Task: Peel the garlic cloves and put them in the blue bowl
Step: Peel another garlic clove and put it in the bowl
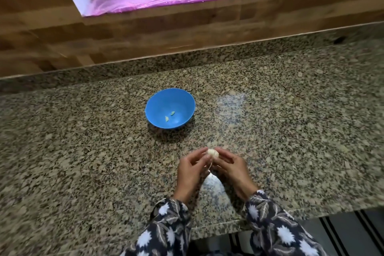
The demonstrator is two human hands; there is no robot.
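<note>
Hands (pixel 209 169) pinching garlic (pixel 213 153), fingers curled

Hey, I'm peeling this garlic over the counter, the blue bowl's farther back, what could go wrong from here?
The garlic is pinched only at the fingertips of the left hand and right hand, so it could slip onto the counter. The blue bowl sits beyond the hands, so a peeled clove might drop on the way. The hanging peel strip may fall onto the speckled granite and be hard to spot.
</note>
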